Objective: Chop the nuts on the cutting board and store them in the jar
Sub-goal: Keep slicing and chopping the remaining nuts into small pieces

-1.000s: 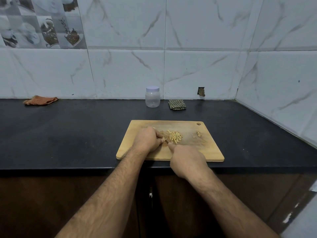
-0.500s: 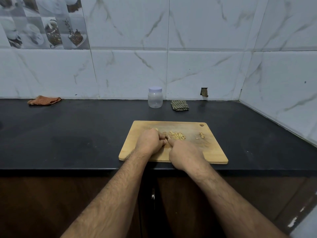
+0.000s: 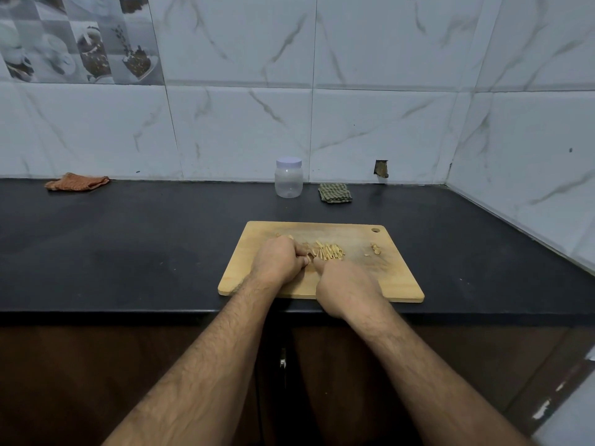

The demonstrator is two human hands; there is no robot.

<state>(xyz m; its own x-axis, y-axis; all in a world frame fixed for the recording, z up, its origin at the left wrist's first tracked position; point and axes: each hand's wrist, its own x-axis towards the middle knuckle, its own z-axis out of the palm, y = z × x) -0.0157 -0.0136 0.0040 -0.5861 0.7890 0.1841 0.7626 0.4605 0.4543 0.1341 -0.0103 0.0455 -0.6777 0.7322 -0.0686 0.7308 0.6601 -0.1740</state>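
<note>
Cloth point(image 3: 77, 181) in orange is lying at the far left of the frame on the dark counter point(image 3: 128, 239). Moving right, the left hand point(image 3: 278, 260) is curling its fingers down on the cutting board point(image 3: 396, 278), pinning a nut I can barely make out. Right beside it, nut slivers point(image 3: 328, 252) are piling up mid-board, while the right hand point(image 3: 347, 289) is clenching something hidden, seemingly a knife. Behind, the lidded jar point(image 3: 288, 177) is standing by the wall; rightward, a green cloth point(image 3: 335, 193) is sitting.
</note>
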